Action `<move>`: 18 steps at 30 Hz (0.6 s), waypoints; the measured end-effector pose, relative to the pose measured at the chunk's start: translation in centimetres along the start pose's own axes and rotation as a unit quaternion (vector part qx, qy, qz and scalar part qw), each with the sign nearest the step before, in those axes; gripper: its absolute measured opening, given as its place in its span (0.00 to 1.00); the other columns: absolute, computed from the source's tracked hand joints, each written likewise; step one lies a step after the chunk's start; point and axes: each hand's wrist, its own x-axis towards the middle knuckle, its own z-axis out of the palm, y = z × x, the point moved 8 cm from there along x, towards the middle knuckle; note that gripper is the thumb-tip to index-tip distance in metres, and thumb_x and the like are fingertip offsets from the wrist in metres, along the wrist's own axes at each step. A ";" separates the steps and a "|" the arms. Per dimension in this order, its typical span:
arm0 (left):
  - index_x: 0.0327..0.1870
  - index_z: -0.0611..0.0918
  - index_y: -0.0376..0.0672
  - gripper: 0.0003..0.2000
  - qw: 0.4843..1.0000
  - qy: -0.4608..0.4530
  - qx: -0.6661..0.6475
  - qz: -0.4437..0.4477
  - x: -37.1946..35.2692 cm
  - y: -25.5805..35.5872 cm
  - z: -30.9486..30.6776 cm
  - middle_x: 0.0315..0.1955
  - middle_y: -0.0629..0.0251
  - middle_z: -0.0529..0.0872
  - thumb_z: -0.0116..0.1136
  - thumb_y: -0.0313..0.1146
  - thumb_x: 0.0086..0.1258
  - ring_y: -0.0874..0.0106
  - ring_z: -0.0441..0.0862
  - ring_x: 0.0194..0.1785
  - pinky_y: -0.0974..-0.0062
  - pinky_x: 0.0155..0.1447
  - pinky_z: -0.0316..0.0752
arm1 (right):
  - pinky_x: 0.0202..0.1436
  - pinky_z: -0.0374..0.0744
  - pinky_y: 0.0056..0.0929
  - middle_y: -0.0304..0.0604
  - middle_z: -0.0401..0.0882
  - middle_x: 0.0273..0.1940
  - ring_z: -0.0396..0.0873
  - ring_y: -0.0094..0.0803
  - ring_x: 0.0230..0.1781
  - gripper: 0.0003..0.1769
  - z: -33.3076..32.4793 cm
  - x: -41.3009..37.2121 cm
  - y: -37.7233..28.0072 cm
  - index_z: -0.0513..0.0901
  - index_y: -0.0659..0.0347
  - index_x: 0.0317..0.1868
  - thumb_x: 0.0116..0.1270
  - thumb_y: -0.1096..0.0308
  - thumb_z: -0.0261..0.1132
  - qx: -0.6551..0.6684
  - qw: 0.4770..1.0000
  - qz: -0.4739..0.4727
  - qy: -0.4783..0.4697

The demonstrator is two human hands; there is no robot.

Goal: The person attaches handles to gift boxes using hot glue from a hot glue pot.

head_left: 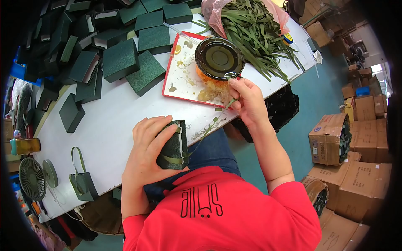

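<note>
My left hand [147,144] is wrapped round a small dark green box [171,147], holding it at the table's front edge. A narrow green ribbon [204,134] runs from the box up to my right hand [248,97]. The fingers of that hand are pinched on the ribbon, at the near rim of a round black dish [218,57] with shiny liquid in it. Under the dish, a red-edged white tray [171,79] is smeared with yellowish, dried-looking residue. The parts of the box under my palm are hidden.
Many green boxes [121,60] are heaped at the back left. A pink bag [214,11] spills green ribbons [251,33] at the back right. At the left stand a finished-looking box with a ribbon loop [85,184] and a small fan [32,179]. Cartons [356,180] fill the right.
</note>
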 end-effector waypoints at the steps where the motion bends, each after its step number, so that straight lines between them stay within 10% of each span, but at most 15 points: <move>1: 0.64 0.74 0.42 0.46 1.000 -0.005 0.005 0.005 0.0 0.0 0.0 0.63 0.53 0.75 0.83 0.44 0.38 0.50 0.71 0.66 0.50 0.69 0.61 | 0.18 0.63 0.18 0.33 0.72 0.25 0.65 0.18 0.16 0.12 -0.1 -0.1 -0.2 0.74 0.57 0.31 0.69 0.64 0.68 0.005 1.000 -0.010 0.002; 18: 0.67 0.70 0.42 0.49 0.996 0.025 -0.082 0.018 0.0 0.0 -0.7 0.64 0.56 0.76 0.83 0.41 0.39 0.53 0.72 0.66 0.55 0.69 0.61 | 0.20 0.61 0.13 0.28 0.75 0.23 0.67 0.11 0.18 0.10 8.3 -7.3 3.5 0.79 0.59 0.34 0.69 0.63 0.69 -0.163 0.946 0.125 -0.252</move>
